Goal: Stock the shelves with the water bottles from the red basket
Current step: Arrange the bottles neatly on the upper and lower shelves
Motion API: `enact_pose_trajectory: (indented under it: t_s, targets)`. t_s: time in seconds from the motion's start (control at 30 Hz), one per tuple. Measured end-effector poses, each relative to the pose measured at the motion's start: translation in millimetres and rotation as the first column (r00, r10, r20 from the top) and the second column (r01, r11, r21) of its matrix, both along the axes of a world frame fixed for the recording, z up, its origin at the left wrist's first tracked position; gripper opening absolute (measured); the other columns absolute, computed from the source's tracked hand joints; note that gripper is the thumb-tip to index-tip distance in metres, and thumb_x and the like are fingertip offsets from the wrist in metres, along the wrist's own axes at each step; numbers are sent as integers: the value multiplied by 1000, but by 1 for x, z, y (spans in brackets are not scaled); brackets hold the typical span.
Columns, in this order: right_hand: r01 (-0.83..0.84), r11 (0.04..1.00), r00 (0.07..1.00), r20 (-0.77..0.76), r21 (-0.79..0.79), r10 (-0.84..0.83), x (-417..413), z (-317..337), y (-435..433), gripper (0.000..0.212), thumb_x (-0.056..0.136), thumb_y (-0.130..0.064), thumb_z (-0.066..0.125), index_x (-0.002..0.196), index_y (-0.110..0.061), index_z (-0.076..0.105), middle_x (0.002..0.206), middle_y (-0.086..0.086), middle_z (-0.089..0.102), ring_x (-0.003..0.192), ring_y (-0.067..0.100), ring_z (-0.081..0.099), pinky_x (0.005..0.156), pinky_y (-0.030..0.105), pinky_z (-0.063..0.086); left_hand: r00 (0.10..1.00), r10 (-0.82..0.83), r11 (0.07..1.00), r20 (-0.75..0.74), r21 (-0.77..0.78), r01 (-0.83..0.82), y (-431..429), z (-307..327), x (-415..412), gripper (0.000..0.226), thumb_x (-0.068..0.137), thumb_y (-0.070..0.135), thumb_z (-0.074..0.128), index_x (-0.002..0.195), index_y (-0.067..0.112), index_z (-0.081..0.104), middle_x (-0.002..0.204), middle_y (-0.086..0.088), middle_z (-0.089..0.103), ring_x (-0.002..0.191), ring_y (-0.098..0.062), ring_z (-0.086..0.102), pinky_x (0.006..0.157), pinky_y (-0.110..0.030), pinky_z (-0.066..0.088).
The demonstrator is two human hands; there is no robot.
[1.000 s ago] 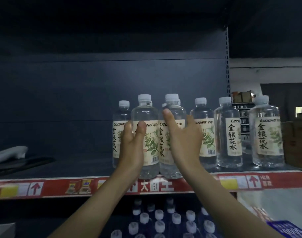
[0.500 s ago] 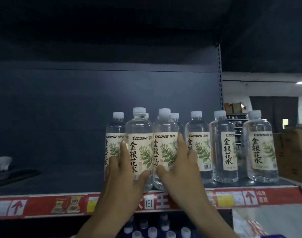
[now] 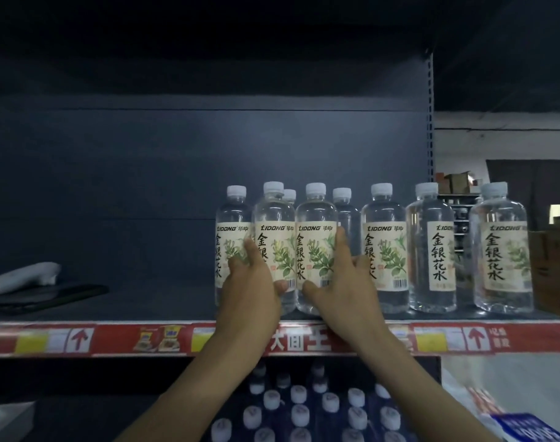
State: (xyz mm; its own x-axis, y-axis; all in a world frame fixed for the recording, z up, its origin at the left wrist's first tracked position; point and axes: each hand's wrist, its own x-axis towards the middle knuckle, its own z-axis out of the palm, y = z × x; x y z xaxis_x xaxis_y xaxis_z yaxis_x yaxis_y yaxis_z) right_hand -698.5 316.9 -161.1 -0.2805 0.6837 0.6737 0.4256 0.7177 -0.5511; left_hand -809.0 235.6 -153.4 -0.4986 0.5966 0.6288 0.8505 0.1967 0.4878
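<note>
Two front bottles (image 3: 296, 250) are stood side by side at the lip of the shelf (image 3: 527, 338), labels forward. The left hand (image 3: 251, 288) is wrapped loosely round the left one; the right hand (image 3: 342, 288) is cupped against the right one, fingers spread. Both appear set down but not yet released. A row of bottles is already placed to the right. Bare shelf is left open on the left. The red basket is not seen.

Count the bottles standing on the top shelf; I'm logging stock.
8: far-left bottle, two front bottles under the hands, two behind them, three to the right. More may be hidden behind.
</note>
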Motion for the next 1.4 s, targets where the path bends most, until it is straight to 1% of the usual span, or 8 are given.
enact_pose_trajectory:
  t_s: [0.2,0.37,0.57,0.73,0.9,1.13,1.27,1.4]
  targets:
    - [14,997,999,43,-80,-10,1,7,-16,107,87,-26,72,157,-31,-9,150,19,21,115,30,55,96,39,47,998,-38,998,-55,-44,36,-11,-2,-2,84,96,35,54,155,20,-4,144,-17,34,116,-29,51,96,-43,48]
    - [139,965,960,208,224,-187,4,-9,-71,77,95,-34,55,156,-20,11,148,18,26,131,37,36,97,47,45,899,88,982,-428,-112,-149,-61,-27,-5,67,98,35,44,152,13,12,140,-14,37,119,-32,43,81,-41,44]
    - [-173,945,896,444,278,33,-24,-97,-167,64,96,-36,51,153,-15,29,143,19,35,123,39,43,91,47,48,789,237,914,-567,-144,-379,-189,-130,-22,64,95,35,46,149,5,28,138,-24,43,128,-41,41,96,-48,42]
    - [-429,903,718,605,-3,343,-61,-217,-268,60,99,-34,48,153,-18,25,149,17,26,130,36,39,99,45,46,844,351,780,-407,-372,-504,-333,-263,-32,68,91,32,47,150,5,28,132,-26,44,123,-44,41,94,-50,41]
    - [-566,738,461,602,-366,652,-97,-341,-369,49,96,-28,51,142,-16,40,137,15,34,122,34,45,98,45,48,816,568,637,-107,-570,-519,-465,-395,-23,59,92,26,51,145,5,36,123,-24,50,111,-44,47,85,-49,44]
    - [-297,595,63,606,-747,793,-124,-482,-459,42,92,-19,52,132,-5,52,137,19,50,117,34,57,94,36,51,498,723,648,478,-720,-249,-556,-550,17,69,79,1,55,144,11,35,130,-21,47,118,-40,49,100,-43,42]
    - [-177,572,-21,584,-801,811,-113,-547,-480,43,95,-11,49,138,-6,47,137,16,54,122,32,55,93,33,48,289,697,706,656,-697,-122,-557,-614,52,76,77,4,62,146,12,31,128,-18,52,116,-32,52,88,-28,40]
    - [-174,558,-74,576,-811,814,-113,-596,-491,54,92,-4,50,144,-12,38,138,17,52,124,34,53,93,34,45,191,628,777,755,-593,-211,-539,-661,79,80,69,1,71,140,13,35,120,-11,56,111,-28,52,72,-19,33]
